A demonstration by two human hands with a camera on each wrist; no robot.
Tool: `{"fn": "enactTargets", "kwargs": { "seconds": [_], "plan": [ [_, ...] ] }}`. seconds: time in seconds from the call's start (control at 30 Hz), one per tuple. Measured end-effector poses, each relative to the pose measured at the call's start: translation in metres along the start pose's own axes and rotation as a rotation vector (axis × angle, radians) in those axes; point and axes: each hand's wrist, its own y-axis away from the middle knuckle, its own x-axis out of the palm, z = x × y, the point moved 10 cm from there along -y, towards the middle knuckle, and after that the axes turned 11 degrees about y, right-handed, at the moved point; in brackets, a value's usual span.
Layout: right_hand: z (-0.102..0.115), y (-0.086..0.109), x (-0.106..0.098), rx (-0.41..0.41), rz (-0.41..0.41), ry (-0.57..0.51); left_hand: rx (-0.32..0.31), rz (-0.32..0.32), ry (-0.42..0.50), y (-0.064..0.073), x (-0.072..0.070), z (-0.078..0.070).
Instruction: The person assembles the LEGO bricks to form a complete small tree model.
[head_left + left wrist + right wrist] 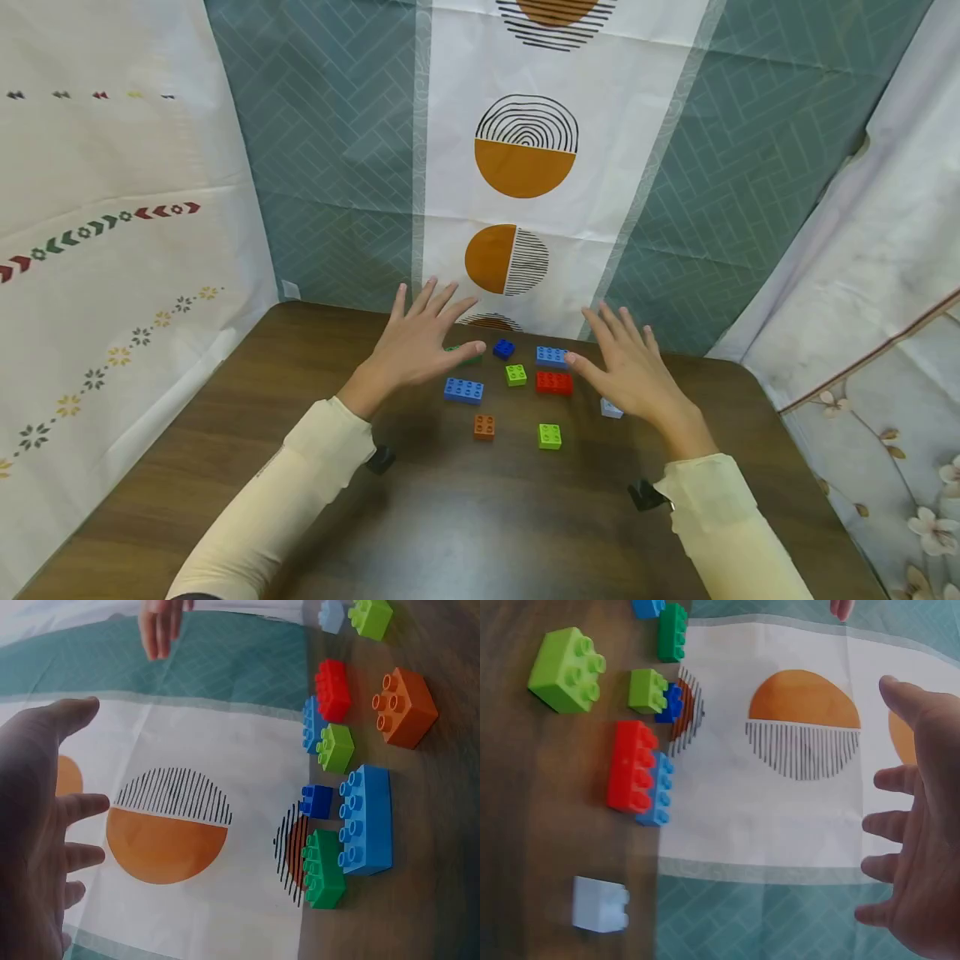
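My left hand [417, 346] hovers over the left side of a group of toy building bricks, fingers spread and holding nothing. Partly behind its thumb lies a green brick [323, 870]; below that thumb is a long blue brick [464, 391]. On the other side my right hand [628, 367] is raised with fingers apart, also without anything in it. It partly covers a pale blue brick [600, 904]. Near its thumb are another long blue brick [552, 357] and a red brick [554, 383]. Between the hands sit a dark blue brick [503, 349] and a lime brick [516, 375].
Nearer me on the brown wooden table [465, 533] are an orange brick [484, 427] and a second lime brick [550, 437]. A patterned cloth [337, 167] hangs along the table's far edge. White cloths [112, 333] hang at both sides.
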Motion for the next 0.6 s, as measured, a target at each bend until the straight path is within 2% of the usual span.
{"fn": "enactTargets", "kwargs": {
  "seconds": [0.13, 0.37, 0.6],
  "plan": [
    [0.002, 0.005, 0.013, -0.025, -0.005, -0.035, 0.009, -0.023, 0.052, 0.008, 0.004, 0.002],
    [0.001, 0.018, 0.04, -0.033, 0.009, -0.09, 0.029, 0.0, 0.133, 0.022, 0.025, 0.003],
    [-0.004, 0.025, 0.055, -0.034, 0.018, -0.137, 0.038, -0.001, 0.174, 0.027, 0.038, 0.004]
  ]
}}
